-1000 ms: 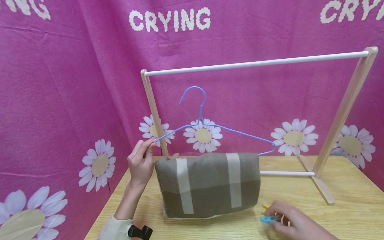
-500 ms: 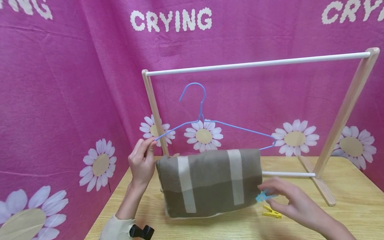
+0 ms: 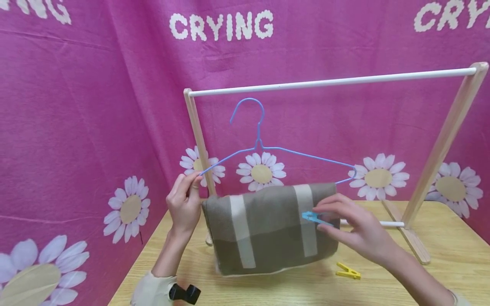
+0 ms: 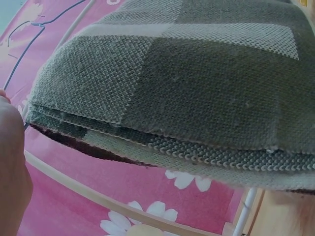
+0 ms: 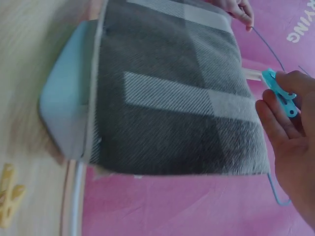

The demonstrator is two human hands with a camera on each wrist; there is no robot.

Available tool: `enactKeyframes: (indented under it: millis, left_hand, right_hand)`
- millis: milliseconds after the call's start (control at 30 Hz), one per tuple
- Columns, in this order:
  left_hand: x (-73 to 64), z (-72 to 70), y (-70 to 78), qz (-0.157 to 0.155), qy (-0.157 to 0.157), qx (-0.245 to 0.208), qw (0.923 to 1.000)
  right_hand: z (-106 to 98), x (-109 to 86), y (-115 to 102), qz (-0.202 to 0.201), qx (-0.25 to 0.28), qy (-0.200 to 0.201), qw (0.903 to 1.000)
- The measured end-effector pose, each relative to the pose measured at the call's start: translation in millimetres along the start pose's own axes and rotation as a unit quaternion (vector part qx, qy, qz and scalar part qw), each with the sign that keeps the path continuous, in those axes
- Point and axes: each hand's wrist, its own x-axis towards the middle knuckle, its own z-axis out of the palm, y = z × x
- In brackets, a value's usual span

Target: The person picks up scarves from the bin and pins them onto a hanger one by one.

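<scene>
My left hand (image 3: 184,208) pinches the left corner of a blue wire hanger (image 3: 306,154), holding it up with its hook on top. Over the hanger's lower bar hangs a folded knit cloth (image 3: 268,231), brown-grey with pale stripes; in the left wrist view its layered edge (image 4: 197,157) shows. A light blue clothespin (image 3: 311,216) sits between the thumb and fingers of my right hand (image 3: 356,225), in front of the cloth's right part. The right wrist view shows this clothespin (image 5: 280,93) near the cloth's upper fold.
A yellow clothespin (image 3: 348,271) lies on the wooden table (image 3: 291,293) at the front right. Behind the cloth stands a wooden rack with a white top rod (image 3: 329,80). A pink curtain (image 3: 325,38) with white flowers surrounds the table.
My right hand has lifted the blue clothespin from beside the yellow one, up and left to the cloth's front. The hanger and cloth have risen slightly, still held by my left hand.
</scene>
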Motion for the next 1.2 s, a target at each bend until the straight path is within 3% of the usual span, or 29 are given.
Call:
enactKeyframes:
  millis: [267,533,700,967,1200]
  left_hand:
    - [4.1,2.1,5.1,-0.011,-0.005,-0.009,0.9999]
    - [6.6,9.5,10.1,-0.012,0.0,-0.013,0.9998]
    - [6.9,14.3,12.1,-0.011,0.006,-0.012,0.9998]
    - [6.6,20.1,13.2,-0.008,0.003,-0.005,0.9999]
    - [5.9,25.5,16.2,-0.003,0.002,-0.007,1.0]
  right_hand:
    - [5,31.8,-15,0.102,0.01,-0.007,0.9947]
    - [14,56.9,-17,0.041,-0.027,-0.008,0.9988]
    - [22,69.2,-13,0.044,-0.029,-0.02,0.9984]
    - [39,88.9,-14,0.102,0.068,-0.005,0.9925]
    - [50,101.5,-14,0.082,0.097,-0.009,0.9918]
